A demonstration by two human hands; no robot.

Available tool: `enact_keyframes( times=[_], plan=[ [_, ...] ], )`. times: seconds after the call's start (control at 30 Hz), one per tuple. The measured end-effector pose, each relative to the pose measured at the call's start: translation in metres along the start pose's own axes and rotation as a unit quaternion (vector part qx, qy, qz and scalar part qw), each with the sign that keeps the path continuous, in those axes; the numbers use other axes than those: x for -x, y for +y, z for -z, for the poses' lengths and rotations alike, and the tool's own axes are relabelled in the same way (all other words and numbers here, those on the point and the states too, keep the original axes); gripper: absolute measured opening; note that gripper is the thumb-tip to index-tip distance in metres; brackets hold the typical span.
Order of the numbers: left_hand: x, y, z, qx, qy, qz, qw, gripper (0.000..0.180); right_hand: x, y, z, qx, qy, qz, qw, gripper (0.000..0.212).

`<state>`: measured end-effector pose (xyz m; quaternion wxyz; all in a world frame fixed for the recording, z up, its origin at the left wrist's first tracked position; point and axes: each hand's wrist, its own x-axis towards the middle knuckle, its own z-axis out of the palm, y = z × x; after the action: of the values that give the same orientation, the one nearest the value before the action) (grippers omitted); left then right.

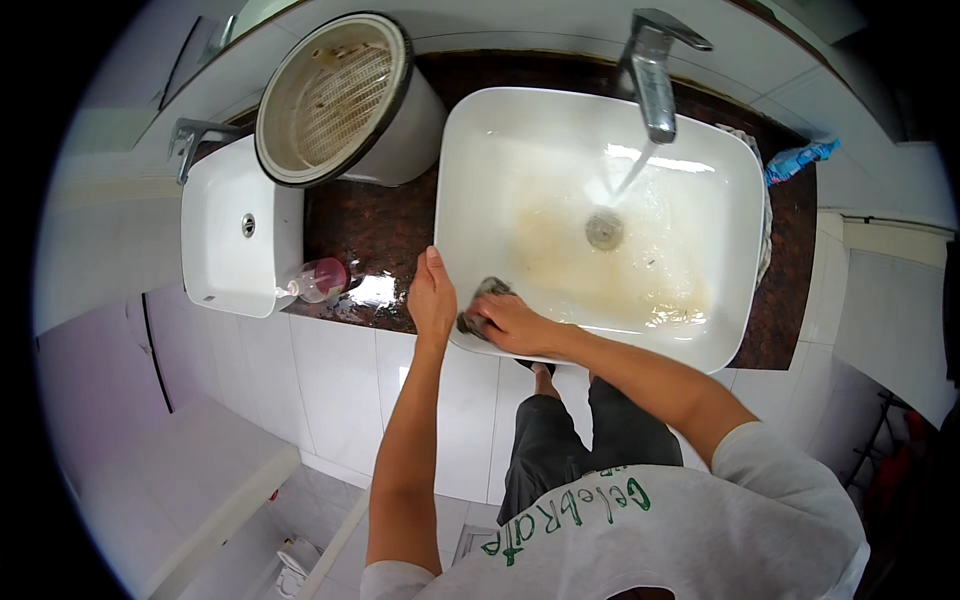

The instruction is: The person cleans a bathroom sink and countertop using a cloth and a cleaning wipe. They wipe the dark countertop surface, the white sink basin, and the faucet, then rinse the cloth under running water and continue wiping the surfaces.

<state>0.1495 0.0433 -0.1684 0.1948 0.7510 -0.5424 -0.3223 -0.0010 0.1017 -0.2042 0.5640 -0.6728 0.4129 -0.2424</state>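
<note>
A white rectangular sink [470,150] sits on a dark stone counter, with brownish stains around its drain [604,230]. Water runs from the chrome faucet [652,70] into the basin. My right hand [508,322] presses a dark scrub pad [484,296] against the sink's near left inner wall. My left hand [432,297] rests flat on the sink's near left rim, fingers together, holding nothing.
A second, smaller white basin [225,250] stands at the left. A round white container with a mesh insert [335,100] leans on the counter between the basins. A pink-and-clear bottle [318,280] lies on the wet counter. A blue packet [800,158] lies at the far right.
</note>
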Motion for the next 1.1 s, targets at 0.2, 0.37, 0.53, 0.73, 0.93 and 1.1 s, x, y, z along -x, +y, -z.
enact_keyframes(
  times=[0.2, 0.37, 0.53, 0.73, 0.93, 1.1],
  plan=[
    [0.001, 0.003, -0.003, -0.159, 0.164, -0.318, 0.92, 0.038, 0.121, 0.046, 0.099, 0.229, -0.024, 0.054, 0.972, 0.029],
    [0.026, 0.102, -0.083, 0.107, -0.023, -0.332, 0.937, 0.036, 0.076, 0.039, 0.189, -0.323, 0.233, -0.229, 0.888, 0.027],
    [-0.02, 0.176, -0.138, 0.504, -0.424, 0.238, 0.713, 0.039, 0.044, 0.024, 0.234, -0.54, 0.273, -0.115, 0.788, 0.025],
    [0.02, 0.21, -0.192, -0.018, -0.085, -0.222, 0.971, 0.032, 0.043, 0.094, 0.229, -0.657, 0.201, -0.094, 0.72, 0.04],
    [-0.045, 0.18, -0.183, -0.109, -0.085, -0.055, 0.989, 0.019, 0.022, 0.056, 0.2, -0.51, 0.331, -0.263, 0.749, 0.043],
    [0.032, 0.218, -0.212, -0.034, 0.023, -0.281, 0.959, 0.034, 0.028, 0.085, 0.235, -0.638, 0.252, -0.156, 0.711, 0.036]
  ],
)
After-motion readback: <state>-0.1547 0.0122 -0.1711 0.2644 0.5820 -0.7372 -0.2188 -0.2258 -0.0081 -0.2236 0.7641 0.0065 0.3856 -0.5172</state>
